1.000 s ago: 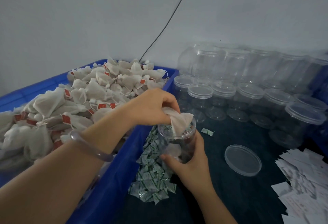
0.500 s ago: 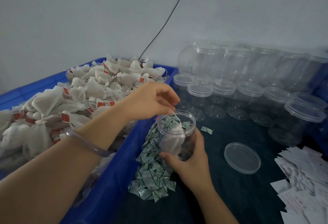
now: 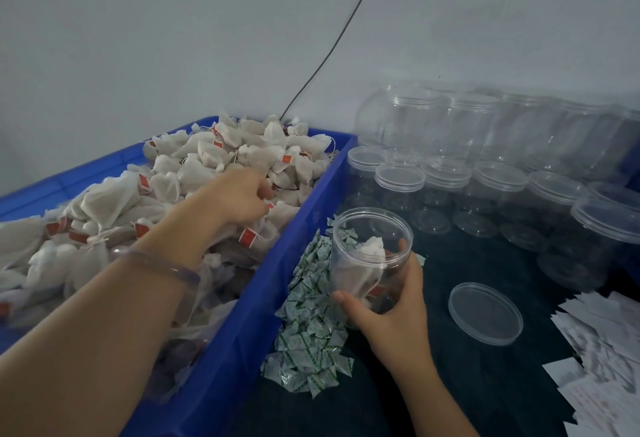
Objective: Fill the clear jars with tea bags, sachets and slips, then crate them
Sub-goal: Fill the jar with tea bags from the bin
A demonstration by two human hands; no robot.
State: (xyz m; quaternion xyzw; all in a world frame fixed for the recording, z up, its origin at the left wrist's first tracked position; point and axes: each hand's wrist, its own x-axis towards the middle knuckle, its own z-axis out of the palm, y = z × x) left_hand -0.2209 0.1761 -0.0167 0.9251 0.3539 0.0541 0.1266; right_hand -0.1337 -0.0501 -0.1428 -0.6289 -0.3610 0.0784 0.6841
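**A:** where's the jar (image 3: pixel 367 235) at?

**B:** in the right hand (image 3: pixel 391 308). thumb across the front, fingers curled round the back. top's open, a tea bag (image 3: pixel 367 256) inside.

**A:** and the left hand (image 3: pixel 242 197)?

**B:** down on the bag pile (image 3: pixel 194 166) in the bin (image 3: pixel 256 298), fingers curled in. can't tell if it's got one tbh. sachets (image 3: pixel 311 332) just left of the right hand, lid (image 3: pixel 485 313) off to its right.

A packing workshop (bulk stock): crate (image 3: pixel 242 332) heaped with tea bags (image 3: pixel 207 159), rows of clear jars (image 3: pixel 485 187), sachets (image 3: pixel 311 343) and slips (image 3: pixel 606 367) loose on the worktop (image 3: pixel 485 384).
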